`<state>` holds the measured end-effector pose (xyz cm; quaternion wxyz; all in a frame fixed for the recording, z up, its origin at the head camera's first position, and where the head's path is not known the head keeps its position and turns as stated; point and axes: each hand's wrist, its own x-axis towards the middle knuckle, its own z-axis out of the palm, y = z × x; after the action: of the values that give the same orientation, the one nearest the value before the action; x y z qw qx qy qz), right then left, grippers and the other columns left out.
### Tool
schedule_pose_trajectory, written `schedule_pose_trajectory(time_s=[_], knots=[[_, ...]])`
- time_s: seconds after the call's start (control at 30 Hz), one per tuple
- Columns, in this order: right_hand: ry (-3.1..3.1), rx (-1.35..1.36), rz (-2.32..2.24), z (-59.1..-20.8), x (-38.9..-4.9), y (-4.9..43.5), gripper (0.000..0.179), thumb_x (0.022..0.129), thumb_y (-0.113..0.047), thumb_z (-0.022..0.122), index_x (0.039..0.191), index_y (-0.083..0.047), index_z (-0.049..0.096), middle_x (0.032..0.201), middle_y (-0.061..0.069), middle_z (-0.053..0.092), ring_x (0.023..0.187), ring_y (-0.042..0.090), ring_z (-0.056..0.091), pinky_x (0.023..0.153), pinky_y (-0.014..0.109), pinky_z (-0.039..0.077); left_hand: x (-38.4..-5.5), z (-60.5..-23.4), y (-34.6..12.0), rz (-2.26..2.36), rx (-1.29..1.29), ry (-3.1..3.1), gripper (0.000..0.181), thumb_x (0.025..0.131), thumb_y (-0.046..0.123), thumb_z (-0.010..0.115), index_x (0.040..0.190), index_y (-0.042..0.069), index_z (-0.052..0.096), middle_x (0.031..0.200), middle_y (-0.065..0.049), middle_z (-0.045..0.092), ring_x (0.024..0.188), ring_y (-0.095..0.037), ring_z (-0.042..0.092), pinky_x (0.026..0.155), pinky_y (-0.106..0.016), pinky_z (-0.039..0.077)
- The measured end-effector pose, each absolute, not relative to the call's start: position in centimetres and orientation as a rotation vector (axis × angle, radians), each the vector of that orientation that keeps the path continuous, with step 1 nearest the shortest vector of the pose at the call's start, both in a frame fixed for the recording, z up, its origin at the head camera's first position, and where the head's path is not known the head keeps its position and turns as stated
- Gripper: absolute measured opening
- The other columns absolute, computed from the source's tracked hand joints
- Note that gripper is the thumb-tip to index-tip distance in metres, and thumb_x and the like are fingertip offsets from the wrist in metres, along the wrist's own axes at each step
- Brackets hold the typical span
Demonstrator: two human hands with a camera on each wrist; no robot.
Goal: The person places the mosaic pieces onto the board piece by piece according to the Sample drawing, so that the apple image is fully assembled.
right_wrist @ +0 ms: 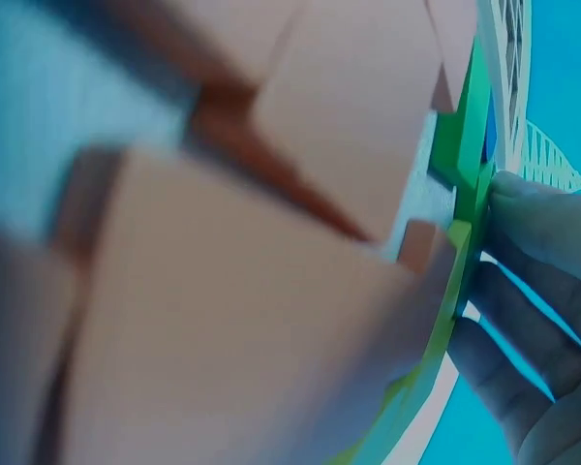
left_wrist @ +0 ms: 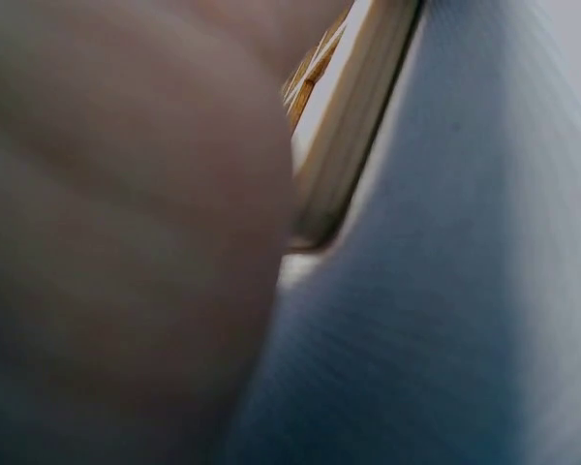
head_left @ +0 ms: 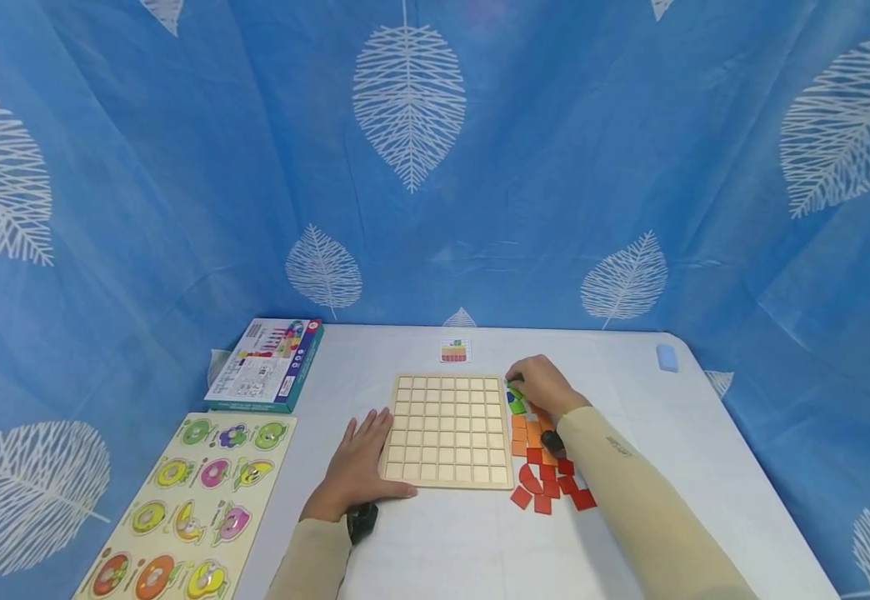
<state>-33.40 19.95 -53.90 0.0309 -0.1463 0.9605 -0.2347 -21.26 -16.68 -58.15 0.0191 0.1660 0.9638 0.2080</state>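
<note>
A square wooden grid board (head_left: 447, 430) lies on the table, its cells bare. My left hand (head_left: 355, 464) rests at its lower left corner, fingers spread along the left side and thumb along the near edge. In the left wrist view, the hand blurs out much of the board's edge (left_wrist: 353, 126). Beyond the board's right side, my right hand (head_left: 545, 385) pinches a dark green tile (right_wrist: 476, 208) with bent fingers. Around it lie green tiles (head_left: 517, 407), orange tiles (head_left: 519, 434) and red tiles (head_left: 547, 487). The right wrist view shows the nearer tiles large and blurred.
A small picture card (head_left: 455, 351) lies behind the board. At the left are a boxed set (head_left: 264, 364) and a fruit puzzle board (head_left: 206, 492). A light blue block (head_left: 667, 358) sits at the back right. Blue leaf-patterned curtain (head_left: 480, 242) surrounds the table.
</note>
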Motion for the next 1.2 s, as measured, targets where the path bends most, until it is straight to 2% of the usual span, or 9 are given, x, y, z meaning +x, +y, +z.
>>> schedule_pose_trajectory(time_s=[0.2, 0.37, 0.6, 0.97, 1.2], knots=[[2.960, -0.407, -0.737, -53.8, -33.4, 19.5, 0.015, 0.098, -0.006, 0.076, 0.113, -0.006, 0.082, 0.110, 0.008, 0.075, 0.107, 0.028, 0.068, 0.094, 0.046, 0.058, -21.2, -58.2, -16.6, 0.635, 0.508, 2.993, 0.142, 0.059, 0.085, 0.080, 0.165, 0.004, 0.033, 0.170, -0.012, 0.030, 0.158, -0.032, 0.018, 0.126, -0.056, 0.006], [2.946, -0.399, -0.738, -53.6, -33.6, 19.2, 0.021, 0.097, -0.005, 0.077, 0.118, -0.004, 0.080, 0.112, 0.010, 0.071, 0.110, 0.030, 0.067, 0.097, 0.047, 0.056, -21.3, -58.1, -16.5, 0.643, 0.509, 3.003, 0.141, 0.059, 0.085, 0.080, 0.164, 0.003, 0.034, 0.169, -0.013, 0.032, 0.158, -0.033, 0.019, 0.126, -0.057, 0.006], [2.910, -0.459, -0.718, -53.7, -34.1, 20.0, 0.012, 0.099, -0.005, 0.075, 0.108, -0.005, 0.082, 0.099, 0.004, 0.065, 0.097, 0.024, 0.065, 0.089, 0.043, 0.059, -21.3, -58.1, -16.5, 0.637, 0.506, 3.002, 0.141, 0.059, 0.086, 0.079, 0.164, 0.003, 0.034, 0.169, -0.013, 0.032, 0.158, -0.033, 0.019, 0.126, -0.057, 0.007], [2.855, -0.387, -0.747, -52.6, -34.1, 20.8, 0.009, 0.101, -0.004, 0.072, 0.102, -0.008, 0.079, 0.105, 0.006, 0.069, 0.100, 0.025, 0.064, 0.092, 0.046, 0.057, -21.3, -58.3, -16.6, 0.644, 0.520, 3.012, 0.141, 0.059, 0.086, 0.080, 0.164, 0.003, 0.034, 0.169, -0.013, 0.032, 0.157, -0.033, 0.021, 0.126, -0.057, 0.009], [2.861, -0.334, -0.871, -52.4, -33.8, 20.6, 0.007, 0.103, -0.006, 0.069, 0.102, -0.007, 0.076, 0.101, 0.006, 0.069, 0.093, 0.025, 0.061, 0.087, 0.045, 0.055, -21.2, -58.1, -16.6, 0.636, 0.511, 3.008, 0.141, 0.059, 0.086, 0.079, 0.164, 0.003, 0.034, 0.169, -0.013, 0.032, 0.158, -0.032, 0.020, 0.126, -0.056, 0.008]])
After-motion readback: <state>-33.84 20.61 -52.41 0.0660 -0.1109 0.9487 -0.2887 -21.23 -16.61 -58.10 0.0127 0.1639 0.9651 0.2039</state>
